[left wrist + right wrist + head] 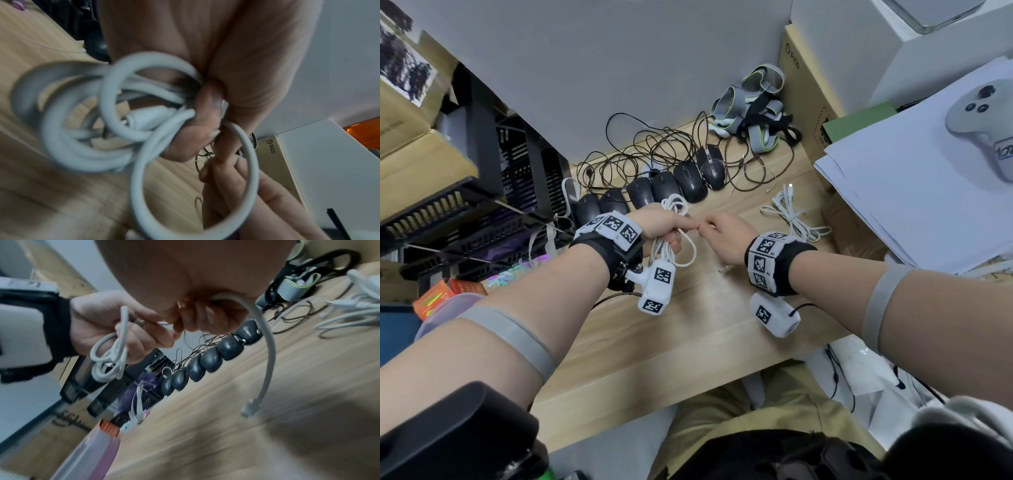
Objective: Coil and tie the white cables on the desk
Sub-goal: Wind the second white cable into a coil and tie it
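**Coil gathered, free end ready to wrap**

The left hand (661, 226) is clenched around a white cable coil (82, 129), keeping the loops bunched so they cannot spring apart. Touching its fingertips, the right hand (722, 233) curls round the cable's loose end (265, 353), whose plug dangles below; it looks held out for winding around the bundle as a tie. Just beyond the right hand, a second white cable (791, 212) lies loose on the wooden desk (688, 342), not yet coiled. Beyond both hands sits a row of black computer mice (664, 188).
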Demonstrator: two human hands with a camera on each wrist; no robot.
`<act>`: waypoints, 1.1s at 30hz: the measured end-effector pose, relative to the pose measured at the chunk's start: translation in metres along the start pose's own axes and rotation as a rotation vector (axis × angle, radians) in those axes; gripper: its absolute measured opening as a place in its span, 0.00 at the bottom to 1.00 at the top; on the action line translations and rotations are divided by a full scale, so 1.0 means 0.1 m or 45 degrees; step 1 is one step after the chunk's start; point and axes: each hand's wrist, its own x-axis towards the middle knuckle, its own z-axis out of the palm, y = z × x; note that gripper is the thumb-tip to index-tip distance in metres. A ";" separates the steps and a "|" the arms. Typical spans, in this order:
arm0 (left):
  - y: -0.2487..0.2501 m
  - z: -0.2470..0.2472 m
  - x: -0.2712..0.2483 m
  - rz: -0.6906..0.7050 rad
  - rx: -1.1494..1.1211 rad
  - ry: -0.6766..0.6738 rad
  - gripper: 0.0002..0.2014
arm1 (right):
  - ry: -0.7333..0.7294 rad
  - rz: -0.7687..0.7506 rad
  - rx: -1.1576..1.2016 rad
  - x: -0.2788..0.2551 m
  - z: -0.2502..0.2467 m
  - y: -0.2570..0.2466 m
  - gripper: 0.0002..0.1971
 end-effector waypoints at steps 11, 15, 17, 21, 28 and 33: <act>0.04 0.12 -0.07 0.080 -0.228 -0.087 0.20 | 0.264 0.071 0.202 0.04 -0.07 0.09 0.13; 0.03 0.14 -0.06 0.144 -0.438 -0.027 0.17 | 0.282 0.211 0.125 -0.01 -0.06 0.24 0.16; 0.01 0.15 -0.03 0.154 -0.472 0.024 0.17 | 0.238 0.261 0.130 -0.05 -0.02 0.30 0.18; -0.01 0.18 -0.01 0.153 -0.408 0.096 0.20 | 0.228 0.154 0.260 -0.14 0.03 0.25 0.14; -0.02 0.26 -0.04 0.156 -0.279 0.076 0.22 | 0.147 0.024 0.291 -0.05 0.08 0.06 0.10; 0.01 0.26 -0.02 0.147 -0.237 0.170 0.28 | 0.102 0.036 0.293 0.02 0.09 -0.15 0.10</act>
